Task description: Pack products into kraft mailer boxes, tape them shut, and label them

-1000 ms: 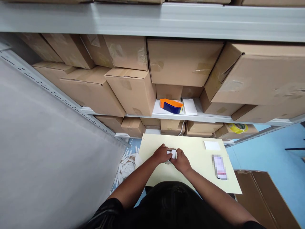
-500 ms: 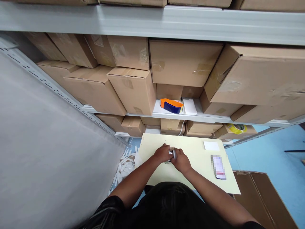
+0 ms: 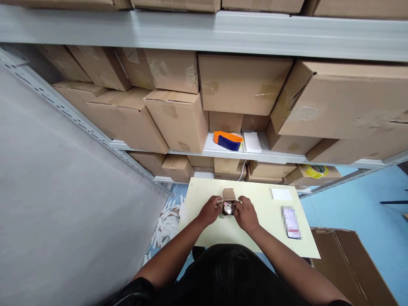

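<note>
A small cardboard box [image 3: 228,194] stands with its lid raised on the pale yellow table [image 3: 204,233]. Inside it sits a round, shiny silver thing [image 3: 228,208], whose kind I cannot make out; a small pink spot shows at its upper left. My left hand [image 3: 210,210] pinches the box's left edge between thumb and fingers. On the opposite side, my right hand [image 3: 246,213] has its fingers curled against the right edge. The fingertips of that hand are partly hidden by the hand itself.
A phone [image 3: 290,222] and a white card or pad [image 3: 281,194] lie on the table's right side. Shelves of cardboard boxes [image 3: 247,83] rise behind, holding an orange and blue loop [image 3: 228,141] and yellow tape [image 3: 315,171]. White scraps [image 3: 165,225] cover the floor at left.
My hands have moved apart to the box's two sides. The box's raised lid and the silver thing, mostly covered by my hands before, now show, with the thing down inside the box.
</note>
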A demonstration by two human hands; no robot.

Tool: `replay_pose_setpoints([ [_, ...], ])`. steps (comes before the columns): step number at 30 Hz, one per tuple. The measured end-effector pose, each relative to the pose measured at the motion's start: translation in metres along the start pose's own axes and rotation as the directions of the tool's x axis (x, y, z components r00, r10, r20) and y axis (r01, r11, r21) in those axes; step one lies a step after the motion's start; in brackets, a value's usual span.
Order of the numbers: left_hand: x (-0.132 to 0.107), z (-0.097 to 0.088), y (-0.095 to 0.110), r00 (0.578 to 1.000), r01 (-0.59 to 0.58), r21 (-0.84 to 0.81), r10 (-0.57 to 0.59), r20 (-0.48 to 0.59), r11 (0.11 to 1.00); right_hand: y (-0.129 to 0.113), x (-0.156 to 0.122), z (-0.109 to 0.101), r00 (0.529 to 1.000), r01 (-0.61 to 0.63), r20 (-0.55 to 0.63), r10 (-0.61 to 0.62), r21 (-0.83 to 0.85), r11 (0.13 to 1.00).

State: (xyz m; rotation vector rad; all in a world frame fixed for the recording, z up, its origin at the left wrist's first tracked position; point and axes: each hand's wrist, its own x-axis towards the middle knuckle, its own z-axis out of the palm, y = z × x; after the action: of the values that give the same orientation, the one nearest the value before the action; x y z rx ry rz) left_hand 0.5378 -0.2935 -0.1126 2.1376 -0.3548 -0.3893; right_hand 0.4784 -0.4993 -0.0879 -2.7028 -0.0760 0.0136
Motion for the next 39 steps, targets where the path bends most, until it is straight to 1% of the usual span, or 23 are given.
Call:
replay_pose_setpoints([
  [1,-0.004,0.002,-0.001,0.999,-0.034,0.003,0.034,-0.013,0.999,-0.004,0.001,-0.003,1.000,0.019,0.014,-0.018,-0.058,0.998],
  [3,-0.010,0.006,-0.001,0.995,-0.098,0.016,0.098,-0.005,0.995,-0.012,0.005,-0.008,0.998,0.035,0.049,-0.028,-0.137,0.990],
  [5,-0.014,0.007,0.001,0.989,-0.143,0.025,0.142,0.025,0.989,-0.018,0.009,-0.008,0.997,0.031,0.077,-0.018,-0.174,0.984],
  [7,-0.017,0.006,0.003,0.984,-0.170,0.038,0.168,0.053,0.985,-0.021,0.013,-0.006,0.997,0.011,0.077,0.004,-0.193,0.981],
  [10,-0.018,0.005,0.004,0.981,-0.177,0.062,0.171,0.094,0.982,-0.026,0.020,0.000,0.996,-0.024,0.074,0.041,-0.218,0.976],
  [14,-0.016,0.008,0.005,0.983,-0.159,0.079,0.150,0.111,0.984,-0.033,0.029,0.004,0.985,-0.079,0.127,0.114,-0.249,0.965],
  [16,-0.014,0.010,0.006,0.980,-0.172,0.101,0.159,0.121,0.980,-0.036,0.032,0.003,0.980,-0.098,0.142,0.138,-0.260,0.961],
  [19,-0.011,0.011,0.007,0.970,-0.221,0.149,0.200,0.141,0.964,-0.040,0.030,0.001,0.987,-0.074,0.117,0.108,-0.263,0.962],
  [21,-0.010,0.010,0.008,0.968,-0.235,0.172,0.215,0.129,0.957,-0.043,0.027,-0.003,0.997,-0.044,0.056,0.060,-0.248,0.968],
  [23,-0.009,0.009,0.009,0.973,-0.221,0.175,0.206,0.103,0.959,-0.045,0.024,-0.013,1.000,-0.022,-0.027,0.016,-0.217,0.976],
  [25,-0.008,0.007,0.011,0.980,-0.190,0.160,0.178,0.090,0.969,-0.048,0.022,-0.028,0.997,-0.021,-0.080,0.008,-0.157,0.987],
  [27,-0.008,0.005,0.012,0.986,-0.155,0.128,0.146,0.080,0.979,-0.049,0.022,-0.047,0.996,-0.058,-0.072,0.055,-0.039,0.998],
  [29,-0.007,0.004,0.013,0.989,-0.135,0.101,0.128,0.070,0.986,-0.049,0.024,-0.070,0.993,-0.099,-0.045,0.105,0.111,0.989],
  [31,-0.007,0.001,0.013,0.989,-0.138,0.099,0.132,0.072,0.985,-0.048,0.026,-0.094,0.990,-0.103,-0.068,0.123,0.244,0.964],
  [33,-0.008,-0.003,0.016,0.986,-0.152,0.119,0.142,0.086,0.981,-0.046,0.029,-0.116,0.982,-0.070,-0.142,0.126,0.344,0.936],
  [35,-0.011,-0.010,0.022,0.987,-0.155,0.131,0.147,0.073,0.979,-0.044,0.033,-0.134,0.968,-0.027,-0.214,0.133,0.436,0.899],
  [37,-0.016,-0.017,0.032,0.985,-0.171,0.107,0.170,0.012,0.980,-0.041,0.039,-0.147,0.956,0.011,-0.255,0.146,0.528,0.849],
  [39,-0.022,-0.024,0.047,0.974,-0.218,0.009,0.218,-0.055,0.976,-0.040,0.048,-0.153,0.945,0.033,-0.275,0.178,0.621,0.783],
])
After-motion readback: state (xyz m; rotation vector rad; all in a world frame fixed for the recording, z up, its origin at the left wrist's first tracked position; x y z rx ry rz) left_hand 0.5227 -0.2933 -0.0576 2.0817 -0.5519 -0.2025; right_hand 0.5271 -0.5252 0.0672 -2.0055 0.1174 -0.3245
